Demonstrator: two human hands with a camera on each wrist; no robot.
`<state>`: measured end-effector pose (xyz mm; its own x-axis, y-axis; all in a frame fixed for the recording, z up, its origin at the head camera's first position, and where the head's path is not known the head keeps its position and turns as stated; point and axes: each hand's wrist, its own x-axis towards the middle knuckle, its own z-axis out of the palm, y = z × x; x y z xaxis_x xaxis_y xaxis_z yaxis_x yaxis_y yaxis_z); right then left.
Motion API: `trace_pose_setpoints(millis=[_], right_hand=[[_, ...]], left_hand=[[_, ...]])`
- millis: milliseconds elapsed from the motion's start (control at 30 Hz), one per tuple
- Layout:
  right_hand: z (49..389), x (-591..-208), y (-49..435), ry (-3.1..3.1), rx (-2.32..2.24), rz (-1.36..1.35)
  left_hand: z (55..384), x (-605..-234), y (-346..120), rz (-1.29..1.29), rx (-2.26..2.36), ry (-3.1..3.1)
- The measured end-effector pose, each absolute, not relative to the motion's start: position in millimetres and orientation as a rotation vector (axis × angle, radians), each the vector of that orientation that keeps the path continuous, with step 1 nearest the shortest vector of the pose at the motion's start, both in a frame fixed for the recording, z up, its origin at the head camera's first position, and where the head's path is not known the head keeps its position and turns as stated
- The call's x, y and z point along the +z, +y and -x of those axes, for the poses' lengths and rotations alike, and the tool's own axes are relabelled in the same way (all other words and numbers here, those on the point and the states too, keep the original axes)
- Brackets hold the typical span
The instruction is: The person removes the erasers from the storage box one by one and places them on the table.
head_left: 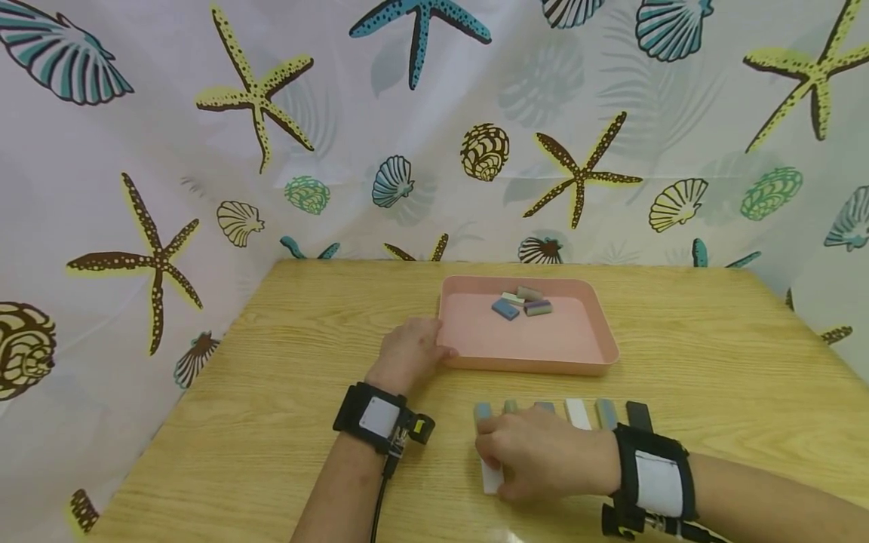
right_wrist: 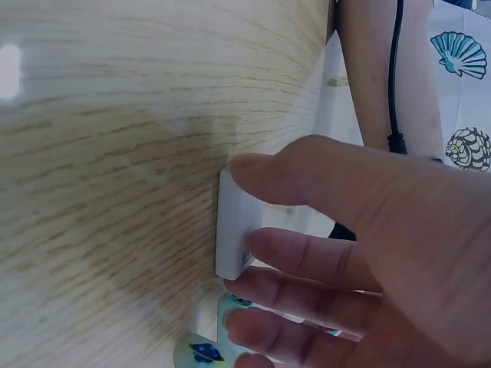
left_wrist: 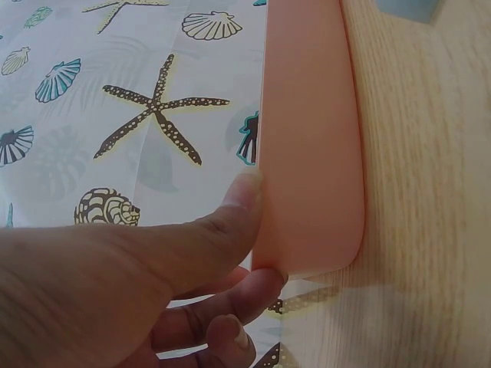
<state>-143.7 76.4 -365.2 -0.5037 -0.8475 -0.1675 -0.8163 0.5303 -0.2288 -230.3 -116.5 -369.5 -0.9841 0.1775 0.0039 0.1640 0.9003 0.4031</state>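
My right hand [head_left: 543, 456] pinches a small white block [head_left: 491, 480], which looks like an eraser, at the near end of the left column on the table. In the right wrist view the thumb is on one end of the white block [right_wrist: 234, 226] and fingertips touch its side. A light-blue block [head_left: 483, 410] lies just beyond it. With thumb on the rim and fingers curled at the corner, my left hand [head_left: 409, 351] grips the near left corner of a pink tray [head_left: 529, 365]. The left wrist view shows this grip on the tray wall [left_wrist: 311, 153].
Right of the light-blue block runs a row: a green block [head_left: 511, 406], a grey-blue one partly hidden by my hand, a white one [head_left: 577, 412], a bluish-grey one [head_left: 606, 413] and a black one [head_left: 638, 415]. Several small blocks, including a blue one [head_left: 505, 309], lie in the tray.
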Motion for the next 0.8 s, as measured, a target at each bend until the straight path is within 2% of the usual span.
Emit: trace_pose_setpoints(millis=[500,800], right_hand=[[148.0,-352.7,77.2,2.538,-0.223,1.351],[188.0,-335.8,92.0,2.806,-0.411,1.357]], left_hand=[[231.7,-369.8,-116.8,-0.276,0.618,3.027],[231.9,-369.9,-117.8,-0.290,0.613,3.035]])
